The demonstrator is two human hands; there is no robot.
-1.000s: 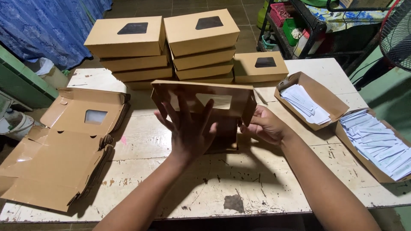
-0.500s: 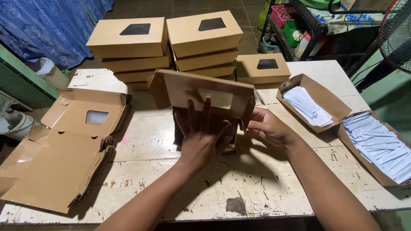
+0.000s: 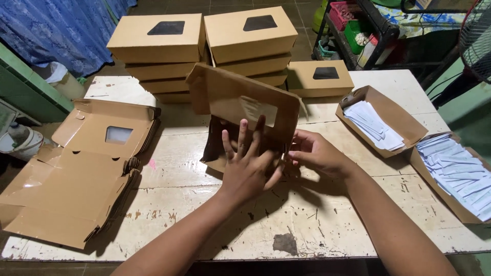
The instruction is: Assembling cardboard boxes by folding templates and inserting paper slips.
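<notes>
A brown cardboard box (image 3: pixel 240 102) with a clear window in its lid stands half folded at the middle of the worn white table (image 3: pixel 327 225). Its lid leans up and back. My left hand (image 3: pixel 248 163) presses flat against the box's near wall, fingers spread. At the box's right front corner my right hand (image 3: pixel 317 153) pinches the side flap.
A stack of flat unfolded boxes (image 3: pixel 76 168) lies at the left. Finished windowed boxes are piled behind (image 3: pixel 204 46), with a single one (image 3: pixel 319 79) to their right. Two open boxes of white paper slips (image 3: pixel 381 120) (image 3: pixel 458 174) sit at the right. A shelf rack stands beyond.
The box has been folded up further: its lid swung from facing me to leaning back, and my left hand moved from the window panel down onto the near wall.
</notes>
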